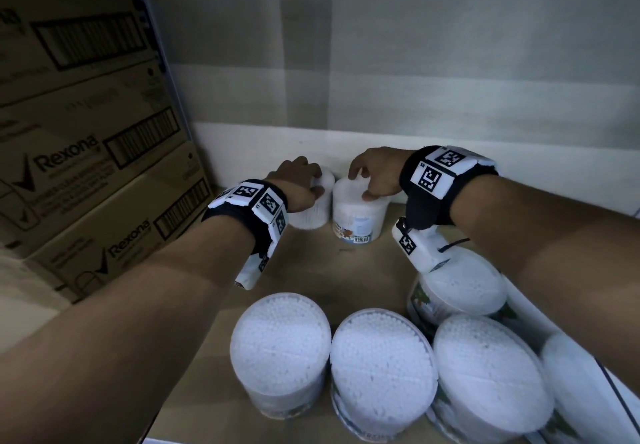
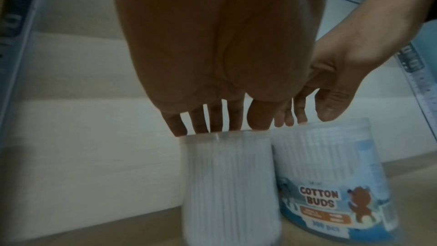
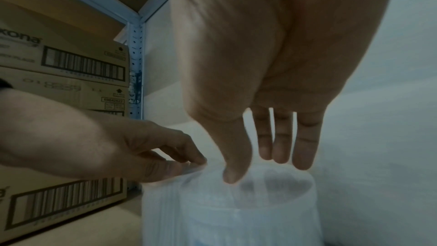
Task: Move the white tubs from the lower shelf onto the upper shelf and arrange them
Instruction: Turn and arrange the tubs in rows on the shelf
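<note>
Two white cotton-bud tubs stand side by side at the back of the shelf board (image 1: 329, 270), against the white wall. My left hand (image 1: 301, 180) reaches down on the left tub (image 1: 313, 216) and grips its lid rim with thumb and fingertips (image 2: 201, 124). My right hand (image 1: 374, 175) holds the right tub (image 1: 360, 216) from above, thumb at the front of the lid and fingers at the back. In the left wrist view the left tub (image 2: 227, 184) touches the labelled right tub (image 2: 331, 166). The right wrist view shows my right hand (image 3: 267, 166) on the right tub's lid (image 3: 248, 222).
Several more white tubs (image 1: 280, 350) stand in a row at the near edge and the right side. Stacked Rexona cartons (image 1: 86, 166) wall off the left, beside a shelf post (image 3: 135, 63). Bare board lies between the back pair and the front row.
</note>
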A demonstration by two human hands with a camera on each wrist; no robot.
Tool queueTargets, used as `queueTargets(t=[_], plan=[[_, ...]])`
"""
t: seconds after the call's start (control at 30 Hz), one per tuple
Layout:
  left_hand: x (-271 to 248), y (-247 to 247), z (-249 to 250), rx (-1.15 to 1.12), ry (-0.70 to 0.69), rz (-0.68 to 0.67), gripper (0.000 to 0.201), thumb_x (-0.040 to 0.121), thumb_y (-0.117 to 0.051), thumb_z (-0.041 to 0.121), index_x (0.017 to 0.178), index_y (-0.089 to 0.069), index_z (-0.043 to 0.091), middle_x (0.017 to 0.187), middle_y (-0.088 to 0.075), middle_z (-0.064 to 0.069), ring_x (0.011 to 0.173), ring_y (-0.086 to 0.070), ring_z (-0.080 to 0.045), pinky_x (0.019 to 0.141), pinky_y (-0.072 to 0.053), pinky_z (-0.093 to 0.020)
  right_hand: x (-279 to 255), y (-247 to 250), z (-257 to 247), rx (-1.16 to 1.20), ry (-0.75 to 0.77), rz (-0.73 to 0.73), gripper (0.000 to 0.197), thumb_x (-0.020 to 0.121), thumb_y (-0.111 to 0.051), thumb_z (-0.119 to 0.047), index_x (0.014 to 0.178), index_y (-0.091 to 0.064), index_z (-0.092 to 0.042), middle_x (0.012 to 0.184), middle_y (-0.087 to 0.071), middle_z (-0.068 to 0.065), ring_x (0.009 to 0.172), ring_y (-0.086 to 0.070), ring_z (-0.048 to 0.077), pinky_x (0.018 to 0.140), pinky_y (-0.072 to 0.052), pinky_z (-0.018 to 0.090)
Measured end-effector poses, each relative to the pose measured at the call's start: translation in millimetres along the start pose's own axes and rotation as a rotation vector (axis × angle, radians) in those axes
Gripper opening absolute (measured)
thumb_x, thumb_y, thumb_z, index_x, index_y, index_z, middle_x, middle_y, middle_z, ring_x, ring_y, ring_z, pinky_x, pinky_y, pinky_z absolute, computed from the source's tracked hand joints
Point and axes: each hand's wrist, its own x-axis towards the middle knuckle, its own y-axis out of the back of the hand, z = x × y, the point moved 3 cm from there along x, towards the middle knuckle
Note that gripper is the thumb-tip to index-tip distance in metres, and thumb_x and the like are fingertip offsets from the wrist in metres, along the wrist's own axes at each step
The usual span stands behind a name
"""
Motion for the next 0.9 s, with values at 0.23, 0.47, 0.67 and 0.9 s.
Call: queueTargets(t=[0.23, 0.47, 0.67, 0.9], plan=[[1.2, -1.1, -2.1, 0.001, -0.006, 0.002, 0.046, 0.096, -0.045, 0.035, 0.138, -0.041, 0.017, 0.136, -0.04, -0.009, 0.126, -0.04, -0.031, 0.105, -0.038, -0.048, 5.1, -5.8, 4.3, 0.016, -0.076, -0.01, 0.06, 0.085, -0.064, -0.045, 0.13, -0.052, -0.007, 0.132, -0.055, 0.01, 0.119, -0.054, 0.028, 0.098, -0.046, 0.035], [1.3, -2.1, -1.4, -0.002, -0.001, 0.004, 0.046, 0.096, -0.045, 0.035, 0.139, -0.04, 0.017, 0.135, -0.041, -0.009, 0.125, -0.042, -0.031, 0.103, -0.04, -0.048, -0.7, -3.1, 1.5, -0.007, -0.04, -0.017, 0.059, 0.087, -0.066, -0.034, 0.139, -0.044, -0.014, 0.141, -0.046, 0.005, 0.128, -0.047, 0.025, 0.1, -0.04, 0.031], [1.1, -2.6, -2.0, -0.001, -0.007, 0.003, 0.046, 0.096, -0.044, 0.035, 0.138, -0.04, 0.018, 0.136, -0.04, -0.009, 0.126, -0.04, -0.031, 0.104, -0.038, -0.048, -3.3, -1.7, 0.9, 0.003, 0.0, -0.042, 0.056, 0.086, -0.068, -0.019, 0.137, -0.047, -0.02, 0.141, -0.046, 0.004, 0.128, -0.047, 0.024, 0.103, -0.041, 0.032], [1.1, -3.4, -3.0, -0.003, -0.003, 0.013, 0.046, 0.096, -0.044, 0.036, 0.138, -0.04, 0.019, 0.137, -0.039, -0.008, 0.127, -0.039, -0.031, 0.104, -0.038, -0.047, -0.4, -1.2, 1.5, 0.023, -0.045, 0.007, 0.054, 0.088, -0.064, -0.027, 0.137, -0.047, -0.011, 0.139, -0.049, 0.008, 0.125, -0.05, 0.026, 0.101, -0.043, 0.031]])
